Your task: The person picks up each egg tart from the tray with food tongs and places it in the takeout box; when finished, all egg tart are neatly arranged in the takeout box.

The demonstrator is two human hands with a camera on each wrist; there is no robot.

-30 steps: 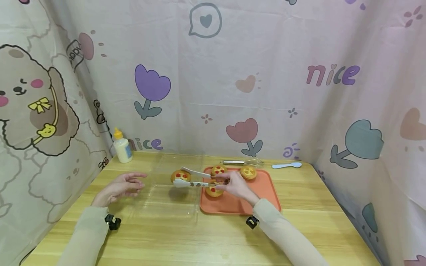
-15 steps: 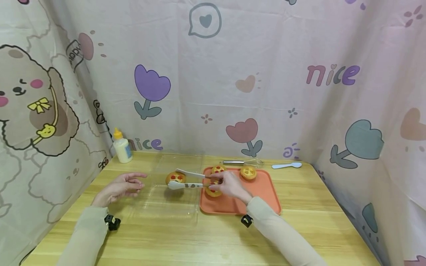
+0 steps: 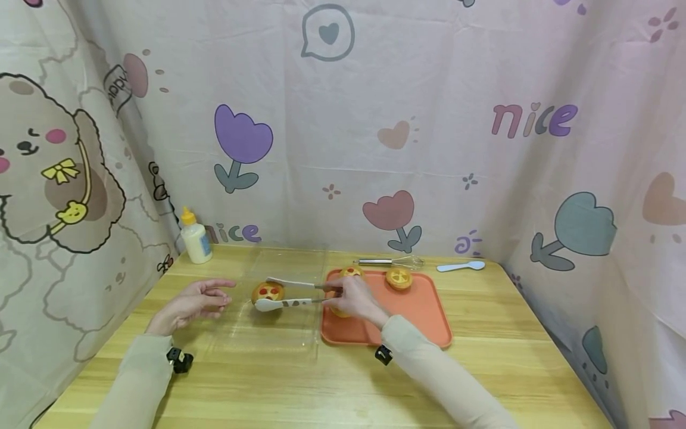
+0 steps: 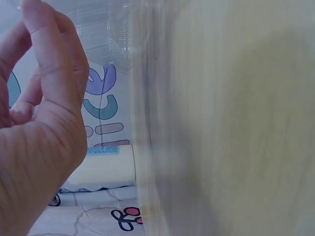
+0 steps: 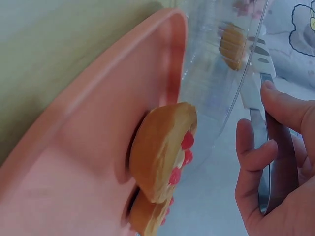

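Observation:
My right hand grips a pair of tongs with pale, brown-spotted tips. Between those tips is a small tart with red pieces on top, over the clear plastic box; whether it touches the bottom I cannot tell. My left hand hovers by the box's left side, fingers loosely bent and holding nothing. Under my right hand lies an orange tray, bearing a partly covered red-topped tart, another red-topped tart behind it, and a yellow-topped tart.
Behind the tray lie a whisk and a pale blue spoon. A white bottle with a yellow cap stands at the back left of the wooden table. A printed curtain hangs behind and at both sides.
My right hand has moved left with the tongs, carrying the tart farther left over the clear box. My left hand has stayed in place.

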